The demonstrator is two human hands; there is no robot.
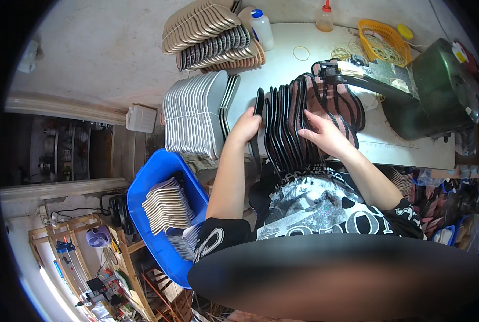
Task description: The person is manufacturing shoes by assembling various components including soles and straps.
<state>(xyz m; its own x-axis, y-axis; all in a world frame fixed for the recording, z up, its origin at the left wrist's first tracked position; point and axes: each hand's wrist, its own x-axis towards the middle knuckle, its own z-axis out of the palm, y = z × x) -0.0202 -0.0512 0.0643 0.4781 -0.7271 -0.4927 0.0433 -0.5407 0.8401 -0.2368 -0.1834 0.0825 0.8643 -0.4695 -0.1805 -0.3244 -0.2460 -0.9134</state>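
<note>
On the grey bench a fanned row of flat black sole-shaped pieces stands on edge near the front edge, leaning against dark pieces with reddish-brown faces. The left hand is closed around a single black piece at the left end of the row, thumb and fingers pinching its edge and holding it upright, a little apart from the rest. The right hand lies on the middle of the row with fingers spread and slightly curled, pressing the pieces together rather than gripping any one.

Judging by the layout, the sorting looks partly done: a tidy stack of pale grey sole-shaped pieces stands at the bench's left edge, tan and dark stacks lie at the far left corner, and more pale pieces fill a blue plastic bin below the bench. The black row is thick, so much seems left.

The near ends of the black pieces are hidden behind the wrists and shirt. A dark green machine at the right edge is cut off, and what sits under its arm is hard to make out.
</note>
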